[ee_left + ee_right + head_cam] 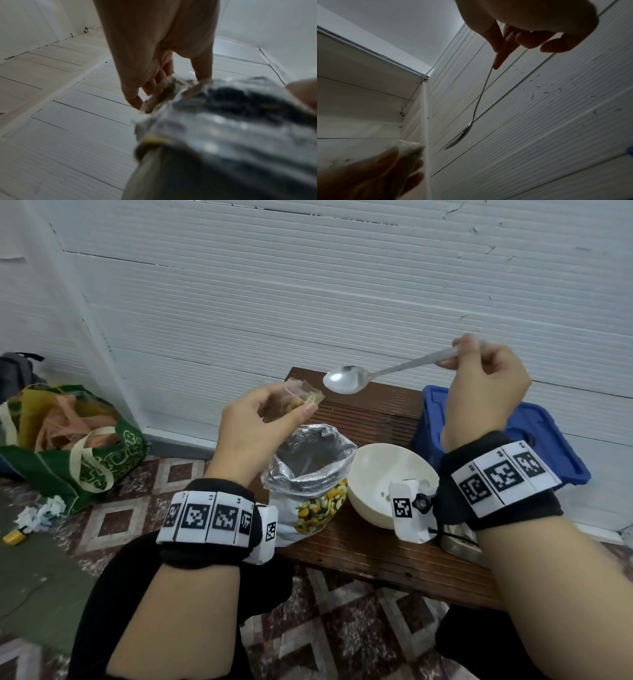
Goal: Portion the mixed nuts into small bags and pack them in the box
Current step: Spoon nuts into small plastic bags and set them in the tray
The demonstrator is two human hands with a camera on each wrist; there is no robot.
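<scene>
**Small bag held up, spoon empty beside it**

Small bag (303, 397): clear plastic, some nuts inside, raised above the bench (370, 556). Pinched between thumb and fingers of the left hand (253, 426), mouth facing up and right.

Spoon (346, 379): metal, bowl empty, held level just right of the small bag and not touching it. Handle clamped in the curled fingers of the right hand (486, 381), which is raised higher, to the right.

Nut pouch (313, 474): foil-lined, mouth open, standing on the bench directly under the left hand; printed nuts on its front. In the left wrist view it shows close and blurred (231, 128).

Bowl (383, 474): white, on the bench just right of the pouch, a few bits at its bottom.

Box (534, 440): blue plastic, at the right end of the bench, behind the right wrist. Its contents cannot be seen.

Tote (78, 446): green, on the tiled floor far left, stuffed with orange bags. Crumpled paper (42, 513) lies near it.

Wall (342, 285): white ribbed panels behind the bench.
</scene>
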